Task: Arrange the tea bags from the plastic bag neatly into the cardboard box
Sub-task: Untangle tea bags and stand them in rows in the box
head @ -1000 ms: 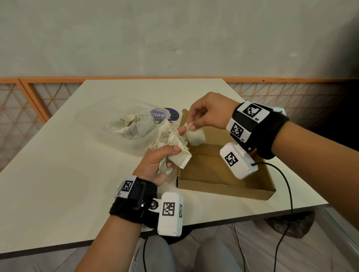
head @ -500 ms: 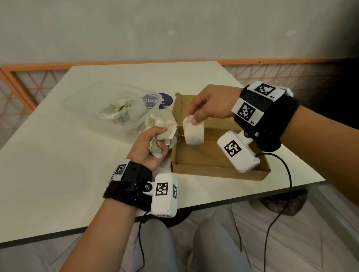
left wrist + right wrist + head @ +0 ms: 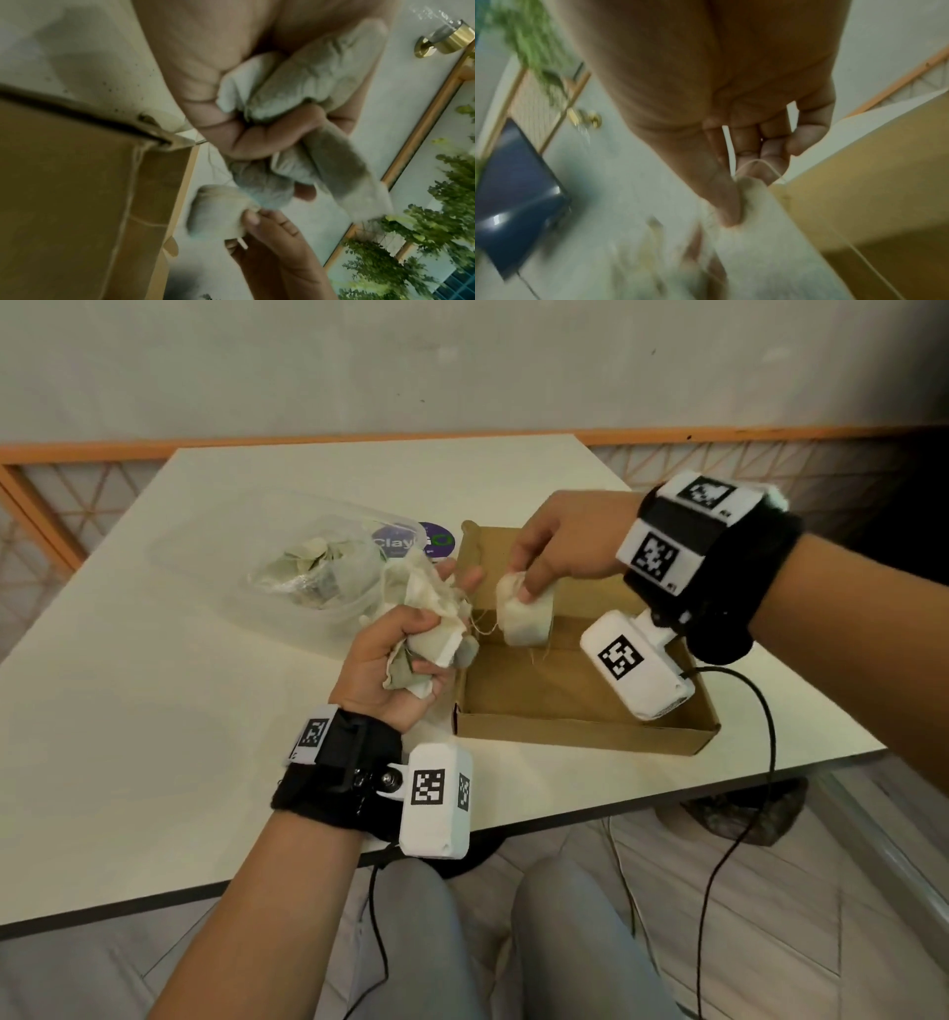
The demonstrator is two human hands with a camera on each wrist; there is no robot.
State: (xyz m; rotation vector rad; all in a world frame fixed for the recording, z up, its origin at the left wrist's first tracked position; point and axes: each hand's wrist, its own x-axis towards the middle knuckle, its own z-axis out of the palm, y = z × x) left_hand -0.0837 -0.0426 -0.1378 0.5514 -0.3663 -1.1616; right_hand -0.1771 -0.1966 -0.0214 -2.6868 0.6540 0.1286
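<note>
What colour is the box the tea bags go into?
Plain brown cardboard box, clearest in the head view.

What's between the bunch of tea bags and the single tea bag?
Head view: only thin strings cross the gap between the bunch of tea bags and the single tea bag.

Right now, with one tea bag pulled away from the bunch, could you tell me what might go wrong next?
1. A thin string seems to run from the tea bag in the right hand toward the bunch gripped by the left hand; pulling further could drag others out or tear a bag.
2. The bunch looks crumpled, so bags may go into the cardboard box creased.
</note>
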